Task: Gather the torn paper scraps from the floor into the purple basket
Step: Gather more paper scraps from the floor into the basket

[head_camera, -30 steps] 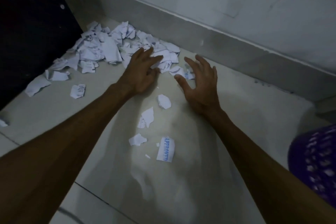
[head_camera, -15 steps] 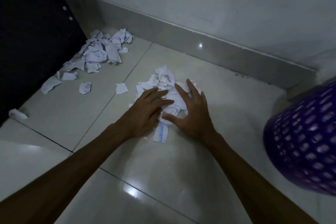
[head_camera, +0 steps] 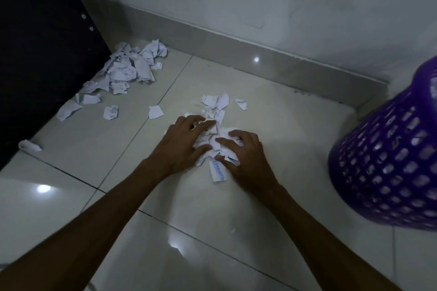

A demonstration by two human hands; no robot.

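Note:
A small heap of torn white paper scraps (head_camera: 216, 142) lies on the pale floor tiles in the middle of the view. My left hand (head_camera: 182, 146) and my right hand (head_camera: 248, 156) close in on it from both sides, with fingers curled around the scraps. One scrap with blue print (head_camera: 218, 172) sticks out between my wrists. A few scraps (head_camera: 216, 103) lie just beyond the heap. A larger pile of scraps (head_camera: 127, 68) sits in the far left corner. The purple basket (head_camera: 387, 163), with a perforated wall, stands at the right edge.
A dark cabinet panel (head_camera: 42, 54) rises on the left beside the corner pile. A grey skirting board (head_camera: 248, 54) and a white wall run along the back. Single scraps (head_camera: 110, 112) lie scattered on the tiles near the cabinet.
Both hands dragged scraps from the corner pile toward me and bunched them. Their fingers, flat half a second ago, now curl around the heap. The basket shows more at the right.

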